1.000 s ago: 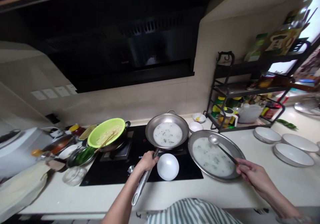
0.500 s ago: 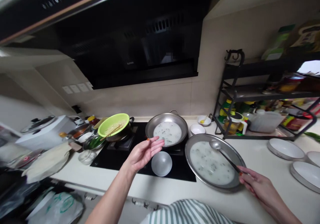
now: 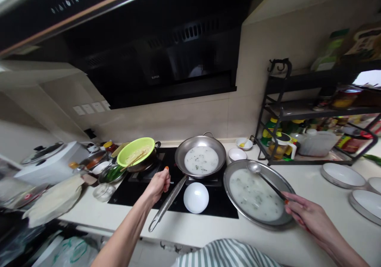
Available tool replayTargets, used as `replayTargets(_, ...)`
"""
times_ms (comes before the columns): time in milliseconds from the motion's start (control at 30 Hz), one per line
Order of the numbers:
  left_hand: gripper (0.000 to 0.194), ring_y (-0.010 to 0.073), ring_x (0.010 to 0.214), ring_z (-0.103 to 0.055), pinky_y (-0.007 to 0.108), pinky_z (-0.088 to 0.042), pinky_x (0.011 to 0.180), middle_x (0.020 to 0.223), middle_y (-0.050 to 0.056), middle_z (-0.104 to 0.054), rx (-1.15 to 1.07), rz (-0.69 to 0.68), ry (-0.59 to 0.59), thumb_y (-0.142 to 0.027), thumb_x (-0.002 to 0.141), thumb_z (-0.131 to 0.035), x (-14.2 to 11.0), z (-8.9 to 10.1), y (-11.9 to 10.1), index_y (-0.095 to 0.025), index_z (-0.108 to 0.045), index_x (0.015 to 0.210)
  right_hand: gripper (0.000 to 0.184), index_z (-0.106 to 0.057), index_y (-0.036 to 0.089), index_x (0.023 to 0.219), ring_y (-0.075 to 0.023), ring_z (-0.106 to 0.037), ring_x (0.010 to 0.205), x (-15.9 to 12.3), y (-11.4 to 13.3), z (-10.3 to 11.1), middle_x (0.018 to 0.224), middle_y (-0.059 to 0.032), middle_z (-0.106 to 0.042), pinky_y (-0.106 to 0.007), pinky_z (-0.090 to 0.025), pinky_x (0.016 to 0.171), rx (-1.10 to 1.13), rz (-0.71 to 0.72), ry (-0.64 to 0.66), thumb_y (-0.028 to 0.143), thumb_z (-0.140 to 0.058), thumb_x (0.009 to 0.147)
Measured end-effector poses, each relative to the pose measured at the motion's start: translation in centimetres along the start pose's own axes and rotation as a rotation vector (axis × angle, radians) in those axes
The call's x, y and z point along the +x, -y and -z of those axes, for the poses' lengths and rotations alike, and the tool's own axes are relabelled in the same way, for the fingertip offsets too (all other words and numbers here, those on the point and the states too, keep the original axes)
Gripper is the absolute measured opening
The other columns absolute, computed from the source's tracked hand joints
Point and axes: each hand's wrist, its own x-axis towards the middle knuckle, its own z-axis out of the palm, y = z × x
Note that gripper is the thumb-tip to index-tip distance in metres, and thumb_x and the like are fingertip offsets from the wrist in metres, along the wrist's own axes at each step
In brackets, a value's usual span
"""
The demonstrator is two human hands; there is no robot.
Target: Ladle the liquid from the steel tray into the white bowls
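Left hand (image 3: 159, 183) has slid a bit left and gone from flat, palm-up to a closed, curled grip, so now it's just left of the pan handle, not touching it as far as I can see. On my feed the frying pan (image 3: 180, 156) sits mid-frame on the black cooktop (image 3: 127, 191), milky liquid with green bits inside, white bowl (image 3: 195, 197) just below it. Meanwhile I've got the right hand (image 3: 308, 215) at lower right, grip closed around the ladle (image 3: 269, 184), its head over the upper part of the metal basin (image 3: 276, 173), same sort of liquid in there.
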Motion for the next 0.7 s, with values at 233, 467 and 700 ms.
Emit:
replayTargets(233, 0.048, 0.016, 0.069, -0.065, 0.025, -0.048, 0.06, 0.078, 0.005, -0.065, -0.113, 0.304, 0.149, -0.042, 0.065, -0.08, 0.4, 3.6, 3.7, -0.014, -0.055, 0.094, 0.064, -0.058, 0.009, 0.118, -0.0087, -0.036, 0.039, -2.3, 4.2, -3.3, 0.055, 0.0004, -0.055, -0.021, -0.025, 0.037, -0.08, 0.12, 0.036, 0.038, -0.065, 0.061)
replayTargets(467, 0.031, 0.0136, 0.053, -0.062, 0.018, -0.042, 0.042, 0.07, 0.01, -0.067, -0.185, 0.584, 0.45, -0.033, 0.075, -0.073, 2.2, 1.6, 5.4, -0.008, -0.061, 0.089, 0.047, -0.062, 0.009, 0.116, -0.0151, -0.049, 0.048, -1.0, 6.1, -10.3, 0.057, -0.0017, -0.06, -0.026, -0.037, 0.047, -0.435, 0.368, 0.223, 0.029, -0.049, 0.076)
replayTargets(700, 0.024, 0.0074, 0.038, -0.046, 0.016, -0.034, 0.035, 0.051, 0.002, -0.055, -0.017, 0.598, 0.435, -0.026, 0.07, -0.073, 3.8, 0.7, 5.4, -0.011, -0.055, 0.065, 0.043, -0.062, 0.007, 0.12, -0.0259, -0.063, 0.099, 2.8, 5.8, -14.8, 0.104, -0.0162, -0.069, -0.033, -0.041, 0.088, -1.039, 0.642, 0.173, 0.013, -0.04, 0.083)
